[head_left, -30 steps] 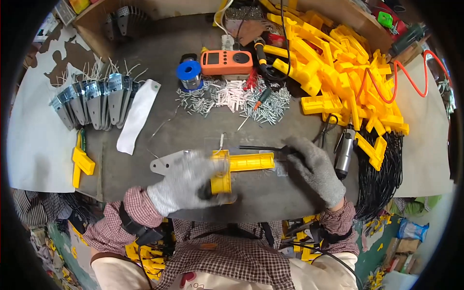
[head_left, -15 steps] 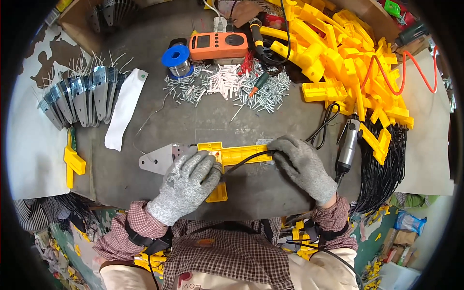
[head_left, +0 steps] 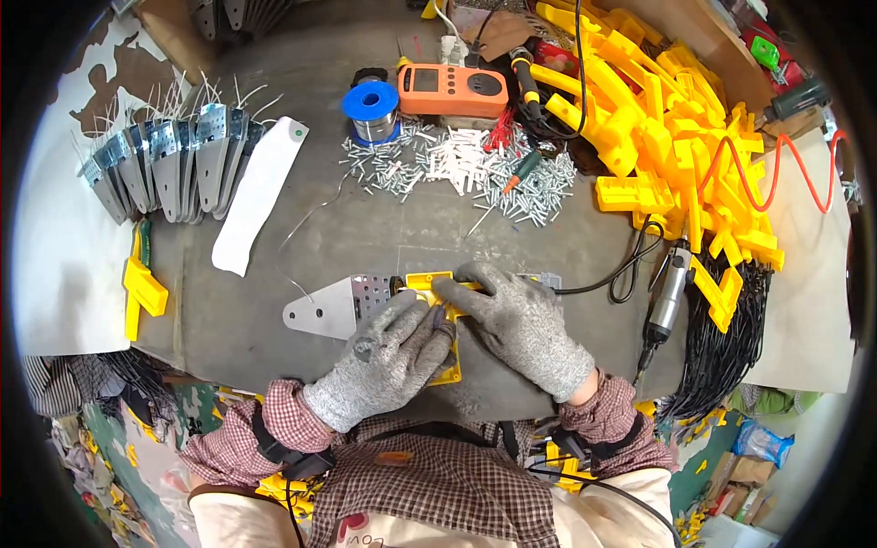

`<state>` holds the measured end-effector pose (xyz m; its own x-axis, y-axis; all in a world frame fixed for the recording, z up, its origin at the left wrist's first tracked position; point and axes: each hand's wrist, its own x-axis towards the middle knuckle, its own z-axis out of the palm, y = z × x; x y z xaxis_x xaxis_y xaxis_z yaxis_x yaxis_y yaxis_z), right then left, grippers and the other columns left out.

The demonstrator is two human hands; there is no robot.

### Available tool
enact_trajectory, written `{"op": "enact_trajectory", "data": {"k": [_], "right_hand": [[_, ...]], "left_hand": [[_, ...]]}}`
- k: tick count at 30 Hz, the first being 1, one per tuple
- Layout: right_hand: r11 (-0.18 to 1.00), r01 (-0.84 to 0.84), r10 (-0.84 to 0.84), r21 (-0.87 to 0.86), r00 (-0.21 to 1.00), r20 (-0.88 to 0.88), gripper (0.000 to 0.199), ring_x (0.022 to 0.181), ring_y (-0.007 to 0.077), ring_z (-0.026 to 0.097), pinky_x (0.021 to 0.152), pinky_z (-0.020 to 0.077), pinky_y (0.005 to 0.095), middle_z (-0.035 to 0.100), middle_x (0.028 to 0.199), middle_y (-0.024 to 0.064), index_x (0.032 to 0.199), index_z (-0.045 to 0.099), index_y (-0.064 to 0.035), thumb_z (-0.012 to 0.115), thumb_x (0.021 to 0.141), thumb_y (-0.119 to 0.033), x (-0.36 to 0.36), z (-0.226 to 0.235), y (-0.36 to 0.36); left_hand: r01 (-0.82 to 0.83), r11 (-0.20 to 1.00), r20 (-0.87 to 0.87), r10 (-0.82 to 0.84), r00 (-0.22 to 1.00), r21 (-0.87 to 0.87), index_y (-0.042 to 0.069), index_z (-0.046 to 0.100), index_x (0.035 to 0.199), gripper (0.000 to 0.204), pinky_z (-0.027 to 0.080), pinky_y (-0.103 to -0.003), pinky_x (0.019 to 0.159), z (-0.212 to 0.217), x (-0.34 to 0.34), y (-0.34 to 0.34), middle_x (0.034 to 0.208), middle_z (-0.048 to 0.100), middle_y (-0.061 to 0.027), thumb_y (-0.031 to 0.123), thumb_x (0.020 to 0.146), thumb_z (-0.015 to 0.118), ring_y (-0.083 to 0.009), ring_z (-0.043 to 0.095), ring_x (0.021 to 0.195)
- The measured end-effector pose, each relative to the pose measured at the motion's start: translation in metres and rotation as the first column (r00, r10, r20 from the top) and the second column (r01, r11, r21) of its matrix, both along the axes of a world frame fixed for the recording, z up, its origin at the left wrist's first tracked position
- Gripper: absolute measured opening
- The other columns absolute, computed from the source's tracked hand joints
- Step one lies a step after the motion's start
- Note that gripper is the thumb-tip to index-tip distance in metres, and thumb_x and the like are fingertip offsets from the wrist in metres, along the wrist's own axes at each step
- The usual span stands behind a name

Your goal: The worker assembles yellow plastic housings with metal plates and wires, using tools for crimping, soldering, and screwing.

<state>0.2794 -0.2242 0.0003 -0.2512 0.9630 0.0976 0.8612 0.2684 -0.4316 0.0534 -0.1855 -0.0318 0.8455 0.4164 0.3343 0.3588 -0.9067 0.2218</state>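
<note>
Head: yellow housing (head_left: 427,278) lies under left fingers (head_left: 409,321) and right fingers (head_left: 463,298); I cannot tell whether clamped.

An orange meter (head_left: 452,89) sits on the table (head_left: 228,315). Right beside it, on its left, is a blue spool (head_left: 373,111) of shiny wire. Just in front of the meter are lots of little silver screws (head_left: 546,194) and small white bits (head_left: 461,157), with a green and orange screwdriver (head_left: 523,171) on top. Right of the meter is a big heap of yellow plastic parts (head_left: 653,123). A curly red cord (head_left: 776,173) is farther right. In front of the heap, far right of the meter, are a silver power tool (head_left: 670,290) and many black cords (head_left: 726,356). Left of the meter lie a white strip (head_left: 260,196) and, farther out, gray metal plates (head_left: 169,169).
</note>
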Motion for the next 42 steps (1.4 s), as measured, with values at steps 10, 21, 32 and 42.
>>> {"op": "enact_trajectory", "data": {"k": [10, 21, 32, 42], "right_hand": [[0.998, -0.056, 0.055, -0.025, 0.998, -0.035, 0.04, 0.101, 0.0305, 0.067, 0.083, 0.0579, 0.0407, 0.06, 0.119, 0.0117, 0.123, 0.068, -0.0159, 0.066, 0.083, -0.011, 0.017, 0.0, -0.002], [0.745, 0.632, -0.641, 0.214, 0.767, -0.03, 0.02, 0.087, 0.0357, 0.067, 0.077, 0.0562, 0.0427, 0.068, 0.092, 0.0152, 0.102, 0.071, -0.0036, 0.058, 0.087, -0.005, 0.137, 0.051, -0.063], [0.586, 0.709, -0.769, 0.392, 0.336, 0.543, 0.021, 0.099, 0.0359, 0.068, 0.083, 0.056, 0.0489, 0.067, 0.105, 0.0166, 0.104, 0.069, -0.0049, 0.065, 0.089, -0.019, 0.239, 0.05, -0.006], [0.781, 0.539, -0.623, 0.316, 0.711, 0.326, 0.028, 0.1, 0.0412, 0.07, 0.089, 0.0567, 0.0486, 0.07, 0.106, 0.0264, 0.109, 0.066, 0.0024, 0.058, 0.092, -0.019, 0.185, 0.077, 0.171]], "left_hand": [[-0.05, 0.992, -0.237, 0.021, 0.971, -0.117, 0.003, 0.066, 0.123, 0.054, 0.036, -0.053, 0.109, 0.02, 0.013, -0.024, 0.137, 0.059, -0.0172, 0.039, 0.083, 0.072, -0.033, 0.054, 0.125], [-0.07, 0.996, -0.181, 0.059, 0.982, -0.057, 0.004, 0.056, 0.132, 0.061, 0.032, -0.063, 0.111, 0.018, 0.005, -0.034, 0.138, 0.059, -0.019, 0.039, 0.086, 0.076, -0.0376, 0.053, 0.128], [-0.117, 0.99, -0.156, 0.104, 0.982, -0.074, 0.001, 0.058, 0.121, 0.059, 0.03, -0.067, 0.111, 0.006, 0.001, -0.029, 0.135, 0.059, -0.0226, 0.037, 0.078, 0.079, -0.0406, 0.053, 0.126], [-0.11, 0.986, -0.238, 0.078, 0.968, -0.122, 0.0, 0.065, 0.116, 0.055, 0.028, -0.065, 0.113, 0.026, 0.006, -0.033, 0.134, 0.06, -0.0212, 0.038, 0.079, 0.078, -0.0382, 0.054, 0.126]]}}
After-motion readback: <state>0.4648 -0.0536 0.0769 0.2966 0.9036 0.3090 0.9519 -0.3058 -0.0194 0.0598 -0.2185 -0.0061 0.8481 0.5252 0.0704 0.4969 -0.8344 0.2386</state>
